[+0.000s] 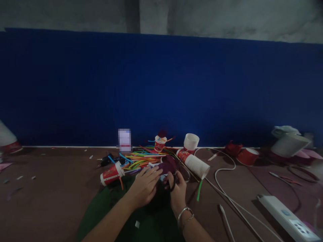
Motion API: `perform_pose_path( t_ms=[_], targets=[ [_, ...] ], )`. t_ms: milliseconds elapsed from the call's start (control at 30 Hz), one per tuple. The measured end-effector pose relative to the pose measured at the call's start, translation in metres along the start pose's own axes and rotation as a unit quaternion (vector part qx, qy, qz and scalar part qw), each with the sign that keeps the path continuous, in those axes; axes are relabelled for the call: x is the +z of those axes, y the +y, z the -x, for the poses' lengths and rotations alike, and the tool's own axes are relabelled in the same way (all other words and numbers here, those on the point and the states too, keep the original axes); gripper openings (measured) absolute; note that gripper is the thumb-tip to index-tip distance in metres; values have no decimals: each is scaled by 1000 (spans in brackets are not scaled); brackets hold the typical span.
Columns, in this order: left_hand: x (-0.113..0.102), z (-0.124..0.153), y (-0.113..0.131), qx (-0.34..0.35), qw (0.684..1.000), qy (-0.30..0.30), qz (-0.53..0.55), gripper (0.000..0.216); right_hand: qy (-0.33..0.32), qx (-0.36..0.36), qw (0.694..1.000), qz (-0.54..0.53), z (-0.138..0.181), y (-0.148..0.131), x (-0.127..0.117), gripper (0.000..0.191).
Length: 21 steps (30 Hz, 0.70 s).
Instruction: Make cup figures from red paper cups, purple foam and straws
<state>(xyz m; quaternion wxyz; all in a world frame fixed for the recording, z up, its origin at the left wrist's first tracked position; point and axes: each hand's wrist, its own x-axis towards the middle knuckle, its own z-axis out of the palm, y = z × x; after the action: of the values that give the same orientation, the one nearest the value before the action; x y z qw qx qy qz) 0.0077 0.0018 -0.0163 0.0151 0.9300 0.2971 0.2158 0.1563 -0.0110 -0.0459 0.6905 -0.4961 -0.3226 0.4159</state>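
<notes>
My right hand (178, 188), with a bracelet at the wrist, is closed around the dark loop handles of a pair of scissors (173, 183). The blades are hard to make out against the dark things ahead. My left hand (146, 185) is beside it, fingers forward and close together at the edge of a dark purple sheet (168, 164), which looks like paper. Its thumb is hidden. Below both hands is a dark green round surface (101, 215). A red and white paper cup (112, 173) lies tilted left of my left hand, an orange strip hanging from it.
Colourful pipe cleaners (143, 161) lie heaped beyond my hands. A small decorated cup (159, 144) stands behind them. A stack of paper cups (194, 163) lies to the right. White cables (227, 198), a pen-like white stick (225, 220) and a power strip (287, 215) occupy the right side.
</notes>
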Motion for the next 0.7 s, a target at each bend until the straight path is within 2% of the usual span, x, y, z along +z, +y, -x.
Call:
perform_pose_path(
  t_ms=[100, 200, 300, 367, 433, 533, 600, 700],
  targets=[
    [-1, 1, 2, -5, 998, 24, 51, 36, 4, 3, 1000, -2, -2, 4, -2, 32],
    [0, 1, 2, -82, 980, 125, 133, 13, 8, -4, 1000, 11, -2, 5, -3, 31],
    [5, -3, -2, -244, 910, 236, 237, 8, -5, -8, 1000, 18, 1, 2, -2, 31],
    [11, -7, -5, -331, 856, 233, 320, 20, -23, -7, 1000, 17, 3, -2, -1, 31],
    [16, -11, -7, -356, 826, 185, 396, 31, -35, -5, 999, 14, 4, -4, 0, 31],
    [18, -13, -7, -349, 789, 140, 486, 25, -64, 1, 998, 7, 5, -5, 0, 30],
    [15, -14, -6, -371, 743, 161, 534, 25, -97, 1, 995, 3, 5, -3, 1, 28],
    [6, -15, -3, -410, 672, 232, 571, 29, -156, 7, 988, 12, 6, -2, 2, 30]
  ],
)
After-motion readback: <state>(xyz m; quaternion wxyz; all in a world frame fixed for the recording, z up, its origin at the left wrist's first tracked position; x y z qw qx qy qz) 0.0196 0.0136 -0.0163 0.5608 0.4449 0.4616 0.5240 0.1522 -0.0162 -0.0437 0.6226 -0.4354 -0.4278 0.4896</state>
